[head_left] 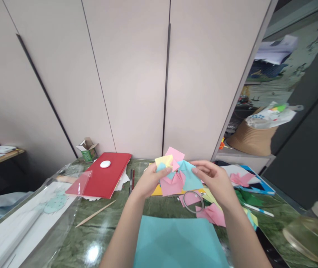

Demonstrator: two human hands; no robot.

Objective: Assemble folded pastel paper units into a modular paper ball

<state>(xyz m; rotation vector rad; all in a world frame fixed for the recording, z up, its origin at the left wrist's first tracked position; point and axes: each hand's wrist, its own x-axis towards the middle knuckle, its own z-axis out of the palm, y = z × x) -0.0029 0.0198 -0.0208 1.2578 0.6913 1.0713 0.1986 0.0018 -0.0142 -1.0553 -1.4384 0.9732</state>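
Observation:
Raised above the table, a folded paper flower [172, 184] of pink, yellow and light-blue pieces is held between both hands. My left hand [150, 181] pinches its left side, thumb in front on the yellow and blue part. On the right, my right hand [213, 179] grips the light-blue piece between thumb and fingers. Below them lies a large teal sheet [178, 242]. Under and beside my right hand are a roll of tape [193, 201] and pink folded paper [213, 215].
At left are a red folder [105, 178] with a white oval object [105, 164], a wooden stick [96, 213], a small green box [88, 150] and a plastic sleeve [50, 219]. A glass jar [312, 234] stands at right. Cabinet doors [131, 74] rise behind the green table.

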